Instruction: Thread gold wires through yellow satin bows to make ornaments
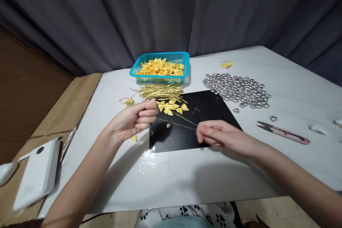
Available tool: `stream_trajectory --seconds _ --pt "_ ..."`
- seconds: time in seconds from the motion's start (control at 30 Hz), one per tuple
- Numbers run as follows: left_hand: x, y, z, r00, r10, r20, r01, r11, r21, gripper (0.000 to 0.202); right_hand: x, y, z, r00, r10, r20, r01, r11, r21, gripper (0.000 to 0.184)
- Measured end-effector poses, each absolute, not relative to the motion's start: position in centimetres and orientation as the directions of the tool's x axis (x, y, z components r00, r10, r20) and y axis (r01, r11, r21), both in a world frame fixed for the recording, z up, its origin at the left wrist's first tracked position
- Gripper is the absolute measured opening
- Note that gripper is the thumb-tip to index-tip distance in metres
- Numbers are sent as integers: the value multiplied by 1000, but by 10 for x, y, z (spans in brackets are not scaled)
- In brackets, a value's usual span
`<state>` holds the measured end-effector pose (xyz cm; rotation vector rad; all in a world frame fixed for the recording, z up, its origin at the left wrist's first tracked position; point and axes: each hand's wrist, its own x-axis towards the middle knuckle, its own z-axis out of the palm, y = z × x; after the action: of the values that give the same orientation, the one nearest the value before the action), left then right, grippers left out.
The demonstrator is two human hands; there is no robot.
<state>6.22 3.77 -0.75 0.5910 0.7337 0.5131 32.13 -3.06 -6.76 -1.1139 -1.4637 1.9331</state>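
Observation:
My left hand hovers over the left edge of a black mat, fingers curled and pinched on a thin gold cord and a yellow ribbon bow whose tail hangs below the palm. A small silver bell hangs on the cord. My right hand is closed in a pinch on the cord's other end, above the mat's front edge. A few loose yellow bows lie on the mat's far side.
A teal basket of yellow bows stands at the back, with a bundle of gold cords before it. A heap of silver bells lies right, pink thread snips nearer. A finished bow lies left. White device on cardboard.

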Motion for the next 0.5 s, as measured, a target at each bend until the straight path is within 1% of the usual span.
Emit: stream_trajectory --seconds 0.13,0.2,0.3,0.37,0.5 --pt "44 39 -25 508 668 -544 -146 689 709 38 356 -36 -66 -415 835 -361 193 -307 -932 48" --pt "41 38 -32 499 663 -558 -78 676 733 36 368 -39 -63 -332 857 -395 309 -296 -904 51" --pt "42 36 -38 532 650 -543 19 631 775 31 381 -43 -58 -211 881 -422 475 -285 -833 57" --pt "46 34 -39 534 675 -510 64 569 820 29 386 -46 -58 -158 893 -422 499 -296 -814 59" --pt "54 32 -42 462 772 -436 163 409 898 28 392 -51 -66 -22 916 -400 488 -340 -804 65"
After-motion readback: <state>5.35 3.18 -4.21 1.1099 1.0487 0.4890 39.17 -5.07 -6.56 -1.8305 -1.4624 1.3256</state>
